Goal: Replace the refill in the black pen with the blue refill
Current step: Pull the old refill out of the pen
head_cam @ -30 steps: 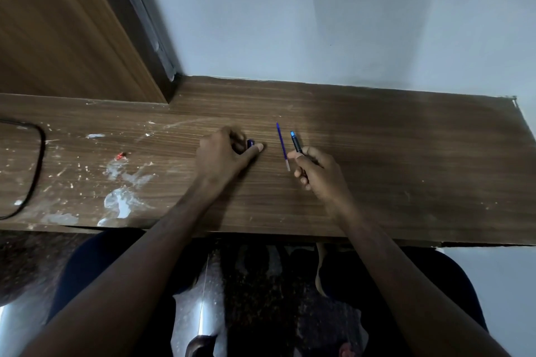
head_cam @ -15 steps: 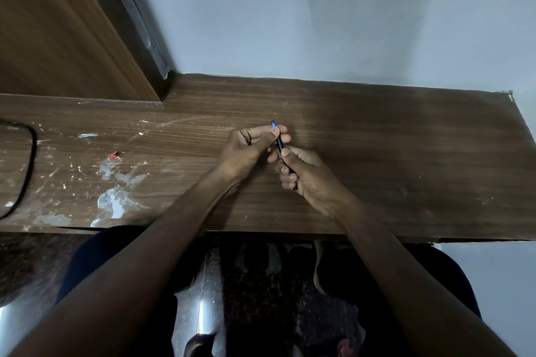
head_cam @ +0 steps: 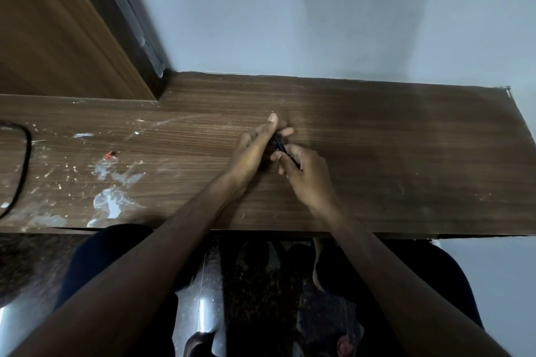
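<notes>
Over desk (head_cam: pixel 377 153), black pen (head_cam: pixel 280 144) between hands.

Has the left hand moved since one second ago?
Yes. The left hand moved right, away from the white paint stains on the table, and now meets the right hand at the black pen.

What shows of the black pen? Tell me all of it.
The black pen is a slim dark barrel, plastic by its look, tilted and running from upper left to lower right above the wooden desk. The left hand pinches its far end; the right hand grips its near end. Both ends are hidden.
</notes>
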A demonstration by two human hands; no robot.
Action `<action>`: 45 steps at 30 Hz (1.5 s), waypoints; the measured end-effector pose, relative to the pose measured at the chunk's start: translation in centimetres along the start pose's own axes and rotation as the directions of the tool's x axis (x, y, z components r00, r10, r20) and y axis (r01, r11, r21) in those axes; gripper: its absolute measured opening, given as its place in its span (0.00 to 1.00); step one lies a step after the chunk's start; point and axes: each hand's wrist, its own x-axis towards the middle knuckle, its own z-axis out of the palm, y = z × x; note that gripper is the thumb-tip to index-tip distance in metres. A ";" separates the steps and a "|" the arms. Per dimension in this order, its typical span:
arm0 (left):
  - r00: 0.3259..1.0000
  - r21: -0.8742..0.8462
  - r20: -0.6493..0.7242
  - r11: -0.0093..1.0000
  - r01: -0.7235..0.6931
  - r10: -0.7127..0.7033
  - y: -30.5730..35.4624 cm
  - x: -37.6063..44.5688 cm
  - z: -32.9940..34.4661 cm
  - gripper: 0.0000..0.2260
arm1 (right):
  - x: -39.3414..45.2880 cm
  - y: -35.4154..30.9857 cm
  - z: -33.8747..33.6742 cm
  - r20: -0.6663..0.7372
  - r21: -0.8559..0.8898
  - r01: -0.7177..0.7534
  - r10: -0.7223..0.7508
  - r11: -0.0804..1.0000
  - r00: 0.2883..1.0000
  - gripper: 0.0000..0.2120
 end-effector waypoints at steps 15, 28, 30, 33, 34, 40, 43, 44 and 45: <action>0.998 0.025 -0.043 0.998 -0.051 0.052 0.5 -0.1 -0.4 0.23 | -0.2 0.2 0.8 0.011 0.062 0.032 -0.032 0.998 0.999 0.10; 0.958 0.048 -0.287 0.999 0.017 -0.002 0.8 0.1 -1.1 0.25 | -0.6 0.0 0.8 0.017 -0.005 0.077 -0.077 0.997 0.997 0.09; 0.989 0.080 -0.145 0.997 -0.010 0.022 0.9 0.1 -1.2 0.27 | -0.4 0.1 0.7 0.000 -0.008 0.034 -0.034 0.999 0.999 0.10; 0.995 -0.019 0.043 0.995 -0.094 0.095 0.9 0.0 -1.3 0.13 | 0.3 0.3 0.2 -0.030 0.033 -0.032 0.033 0.999 0.999 0.10; 0.993 -0.032 0.033 0.993 -0.112 0.114 0.8 0.0 -1.4 0.13 | 0.5 0.3 0.2 -0.024 0.038 -0.027 0.027 0.999 0.999 0.10; 0.984 0.045 -0.065 0.985 -0.164 0.166 0.8 0.3 -2.8 0.15 | 0.0 0.3 1.2 0.035 0.067 -0.014 0.012 0.998 0.999 0.09; 0.989 0.016 0.115 0.996 -0.090 0.087 0.9 0.4 -2.7 0.19 | 0.3 0.5 0.8 0.025 0.101 -0.051 0.049 0.994 0.998 0.09; 0.985 0.016 0.147 0.996 -0.090 0.086 0.8 0.4 -2.6 0.17 | 0.3 0.5 0.7 0.024 0.113 -0.054 0.052 0.992 0.998 0.10; 0.984 0.010 0.149 0.995 -0.101 0.098 0.6 0.4 -2.5 0.15 | 0.3 0.6 0.7 0.033 0.124 -0.054 0.050 0.991 0.998 0.10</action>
